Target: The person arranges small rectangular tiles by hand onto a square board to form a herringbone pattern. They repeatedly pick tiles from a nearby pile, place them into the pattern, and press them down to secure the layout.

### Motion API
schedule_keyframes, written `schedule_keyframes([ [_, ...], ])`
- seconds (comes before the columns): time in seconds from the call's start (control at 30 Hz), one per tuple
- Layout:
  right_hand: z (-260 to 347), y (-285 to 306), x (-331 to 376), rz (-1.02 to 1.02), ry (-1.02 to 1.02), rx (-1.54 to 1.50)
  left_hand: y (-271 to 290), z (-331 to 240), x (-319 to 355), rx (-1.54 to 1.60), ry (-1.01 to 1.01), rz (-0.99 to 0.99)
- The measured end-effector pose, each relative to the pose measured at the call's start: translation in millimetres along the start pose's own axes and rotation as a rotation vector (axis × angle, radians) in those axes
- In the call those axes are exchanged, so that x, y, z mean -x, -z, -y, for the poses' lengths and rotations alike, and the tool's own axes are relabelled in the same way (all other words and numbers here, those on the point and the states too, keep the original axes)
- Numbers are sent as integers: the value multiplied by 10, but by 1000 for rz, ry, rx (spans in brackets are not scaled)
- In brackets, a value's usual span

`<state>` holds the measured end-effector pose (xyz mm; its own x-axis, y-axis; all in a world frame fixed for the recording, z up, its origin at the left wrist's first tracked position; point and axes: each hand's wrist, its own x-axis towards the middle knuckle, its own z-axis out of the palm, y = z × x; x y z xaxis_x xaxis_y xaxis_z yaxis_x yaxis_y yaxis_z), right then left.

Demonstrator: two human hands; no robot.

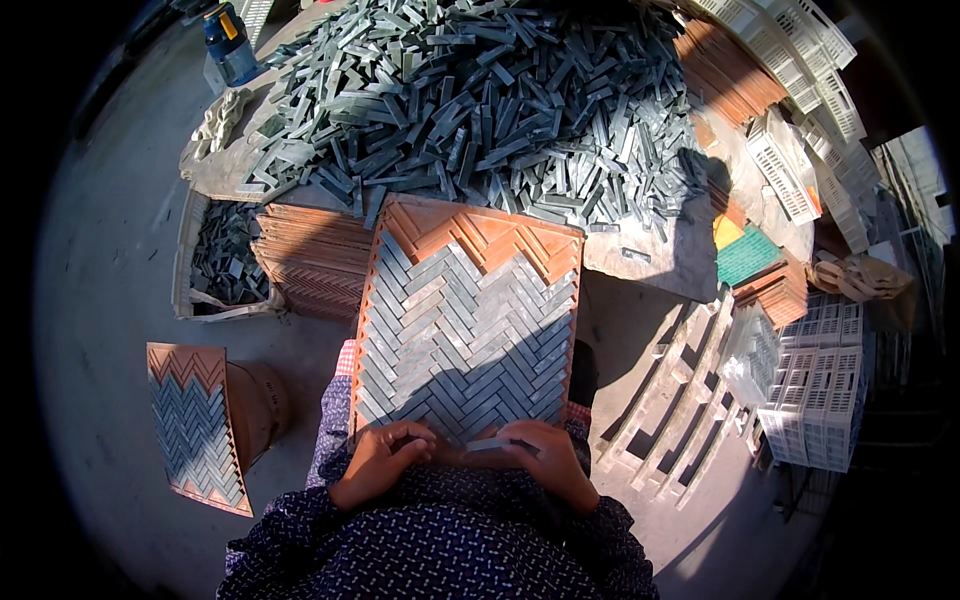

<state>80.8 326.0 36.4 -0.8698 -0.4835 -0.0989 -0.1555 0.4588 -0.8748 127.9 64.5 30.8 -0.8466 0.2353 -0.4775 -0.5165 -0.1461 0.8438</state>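
An orange zigzag mould tray (pixel 490 235) rests on my lap, most of it filled with grey stone strips (pixel 460 330) laid in a herringbone pattern. Its top rows are bare orange. My left hand (pixel 385 460) lies at the tray's near edge with fingers curled on the strips. My right hand (pixel 545 455) pinches one grey strip (pixel 490 443) at the same edge. A big heap of loose grey strips (pixel 480 100) covers the slab beyond the tray.
A second filled tray (pixel 195 425) leans on a bucket at my left. Stacked empty orange trays (pixel 315 260) and a crate of strips (pixel 225 255) sit left of the heap. White plastic crates (pixel 815 375) and a wooden pallet (pixel 680 390) stand at right.
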Motion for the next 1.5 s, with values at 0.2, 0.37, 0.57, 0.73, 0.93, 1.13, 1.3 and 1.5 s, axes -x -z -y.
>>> schedule_keyframes([
  [0.2,-70,-65,-93,39,253,289,6,30,10,-7,-17,-28],
  [0.37,-117,-163,-125,-17,287,351,-5,17,-4,4,0,-31],
  [0.57,-153,-160,-86,-50,248,354,11,46,-7,-59,-18,-56],
  [0.73,-187,-254,-102,-97,264,404,-11,8,-29,-158,-38,-46],
  [0.93,14,-2,-119,-152,31,303,20,29,11,-161,-47,-66],
  [1.13,0,199,-215,-193,24,269,8,91,-27,-375,-174,-82],
  [1.3,-113,467,-710,-309,43,246,2,28,7,-583,-268,-93],
  [1.5,-302,868,-1632,-494,123,391,21,78,2,-494,-227,-118],
])
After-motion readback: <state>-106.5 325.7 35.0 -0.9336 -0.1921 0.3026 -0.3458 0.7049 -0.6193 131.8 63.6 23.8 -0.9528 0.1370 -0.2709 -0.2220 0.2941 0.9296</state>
